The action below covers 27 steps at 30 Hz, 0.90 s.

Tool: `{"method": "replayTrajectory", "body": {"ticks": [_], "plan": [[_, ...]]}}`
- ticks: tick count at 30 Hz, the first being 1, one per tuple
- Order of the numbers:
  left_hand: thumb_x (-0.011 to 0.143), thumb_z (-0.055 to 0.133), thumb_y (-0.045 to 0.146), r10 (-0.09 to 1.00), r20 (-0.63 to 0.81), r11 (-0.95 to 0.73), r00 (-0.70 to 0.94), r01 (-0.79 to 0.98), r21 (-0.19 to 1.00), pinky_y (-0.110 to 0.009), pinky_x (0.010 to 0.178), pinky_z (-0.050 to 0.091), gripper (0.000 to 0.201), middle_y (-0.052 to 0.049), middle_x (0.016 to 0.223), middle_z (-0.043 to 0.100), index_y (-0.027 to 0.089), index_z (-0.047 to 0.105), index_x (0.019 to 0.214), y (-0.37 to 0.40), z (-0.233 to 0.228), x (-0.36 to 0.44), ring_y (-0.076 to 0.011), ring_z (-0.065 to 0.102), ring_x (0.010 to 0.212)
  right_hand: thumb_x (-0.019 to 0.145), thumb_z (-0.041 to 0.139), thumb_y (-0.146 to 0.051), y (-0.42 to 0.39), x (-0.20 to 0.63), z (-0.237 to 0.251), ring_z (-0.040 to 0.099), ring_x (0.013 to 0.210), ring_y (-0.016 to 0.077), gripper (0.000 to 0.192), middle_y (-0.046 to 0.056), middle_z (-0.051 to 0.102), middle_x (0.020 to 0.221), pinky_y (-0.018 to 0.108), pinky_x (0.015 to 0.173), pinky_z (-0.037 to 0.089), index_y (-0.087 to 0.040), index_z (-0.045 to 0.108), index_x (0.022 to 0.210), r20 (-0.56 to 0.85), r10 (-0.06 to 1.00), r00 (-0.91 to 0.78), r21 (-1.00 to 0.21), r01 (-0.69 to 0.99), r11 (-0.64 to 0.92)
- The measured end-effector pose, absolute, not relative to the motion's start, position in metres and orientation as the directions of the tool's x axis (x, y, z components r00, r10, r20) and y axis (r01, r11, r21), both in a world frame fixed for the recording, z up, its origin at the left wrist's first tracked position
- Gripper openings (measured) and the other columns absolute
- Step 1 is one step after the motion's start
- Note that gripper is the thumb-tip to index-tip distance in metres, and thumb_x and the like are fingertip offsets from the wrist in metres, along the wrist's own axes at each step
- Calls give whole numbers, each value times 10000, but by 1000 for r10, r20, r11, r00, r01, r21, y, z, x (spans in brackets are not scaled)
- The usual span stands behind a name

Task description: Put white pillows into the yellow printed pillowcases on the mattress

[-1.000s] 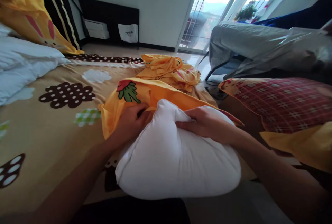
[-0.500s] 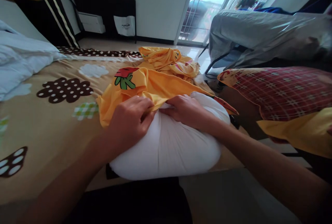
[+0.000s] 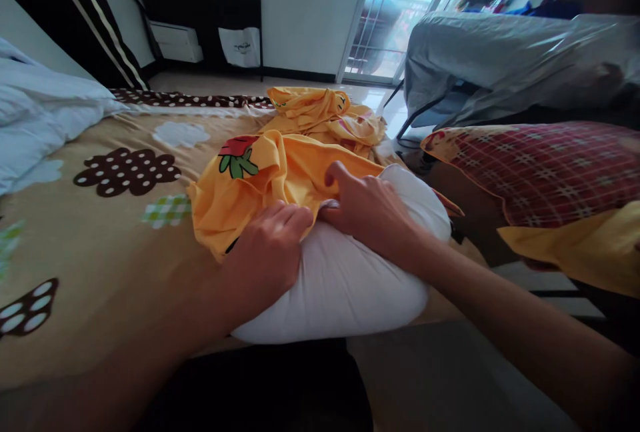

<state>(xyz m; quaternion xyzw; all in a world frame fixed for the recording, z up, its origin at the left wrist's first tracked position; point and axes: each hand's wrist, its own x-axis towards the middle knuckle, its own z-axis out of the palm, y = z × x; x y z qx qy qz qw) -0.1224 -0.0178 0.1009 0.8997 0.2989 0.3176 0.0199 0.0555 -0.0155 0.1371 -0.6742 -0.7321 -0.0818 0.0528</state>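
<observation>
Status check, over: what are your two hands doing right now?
Left hand and right hand both grip the yellow pillowcase edge over the white pillow. Pillow partly covered. Nothing blocking.

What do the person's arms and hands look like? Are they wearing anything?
Both arms are bare as far as the picture shows, with no sleeves in view. The left hand and right hand have no gloves, and I can see no rings, watch or bracelets.

Two hands [image 3: 320, 232], one white pillow [image 3: 350, 279], two yellow pillowcases [image 3: 280, 175], one plaid pillow [image 3: 540, 172]
</observation>
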Motion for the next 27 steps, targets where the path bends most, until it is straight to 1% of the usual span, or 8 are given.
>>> {"method": "replayTrajectory", "body": {"ticks": [2, 6, 8, 11, 15, 18, 21, 27], "plan": [[768, 385, -18, 515, 588, -846, 624, 480, 231, -301, 618, 472, 207, -16, 724, 528, 177, 453, 755, -21, 98, -121, -166, 532, 696, 879, 484, -346, -21, 53, 136, 585, 598, 174, 320, 47, 696, 717, 301, 554, 161, -221, 627, 1136, 158, 965, -212, 107, 975, 197], [847, 427, 37, 502, 662, -844, 556, 482, 235, -293, 673, 472, 154, -14, 739, 519, 175, 489, 814, -30, 95, -125, -157, 522, 732, 871, 453, -252, -26, 53, 134, 556, 577, 148, 243, 37, 675, 661, 319, 561, 154, -222, 683, 801, 156, 944, -292, 106, 955, 278], [882, 472, 103, 540, 647, -826, 538, 485, 287, -321, 776, 493, 134, -36, 856, 574, 168, 536, 980, -36, 94, -134, -175, 553, 844, 867, 454, -269, -24, 60, 132, 522, 563, 139, 266, 34, 662, 645, 317, 562, 156, -212, 680, 738, 175, 950, -260, 76, 965, 250], [915, 502, 196, 627, 577, -775, 523, 489, 400, -378, 988, 464, 333, -61, 1161, 593, 224, 485, 1246, -44, 84, -162, -205, 549, 1108, 878, 444, -311, -20, 75, 129, 478, 562, 132, 306, 29, 636, 625, 308, 567, 168, -203, 676, 709, 221, 947, -232, 16, 972, 234], [868, 600, 403, 757, 548, -629, 355, 625, 462, -446, 932, 516, 409, -74, 1180, 564, 290, 476, 1241, -53, 58, -201, -259, 559, 1115, 884, 443, -355, -17, 89, 127, 443, 562, 125, 332, 15, 587, 586, 292, 573, 196, -199, 659, 685, 267, 943, -198, -75, 971, 225], [869, 553, 538, 806, 481, -559, 347, 715, 420, -484, 850, 550, 483, -91, 1147, 606, 273, 469, 1264, -52, 43, -213, -286, 608, 1033, 881, 448, -361, -17, 87, 127, 428, 555, 125, 338, 11, 559, 561, 288, 574, 211, -199, 635, 650, 264, 945, -195, -95, 969, 227], [915, 451, 575, 770, 462, -604, 439, 736, 307, -481, 851, 554, 524, -113, 1195, 623, 240, 433, 1317, -45, 36, -206, -292, 620, 1050, 860, 478, -348, -17, 83, 128, 425, 552, 124, 307, 6, 546, 550, 283, 574, 225, -202, 615, 628, 260, 950, -170, -112, 972, 205], [920, 547, 373, 720, 602, -587, 344, 766, 264, -355, 869, 542, 310, -91, 1093, 620, 224, 503, 1189, -52, 34, -179, -224, 618, 1021, 842, 464, -340, -19, 85, 130, 429, 545, 132, 286, 6, 534, 537, 276, 575, 249, -211, 613, 635, 262, 960, -98, -142, 980, 139]]}}
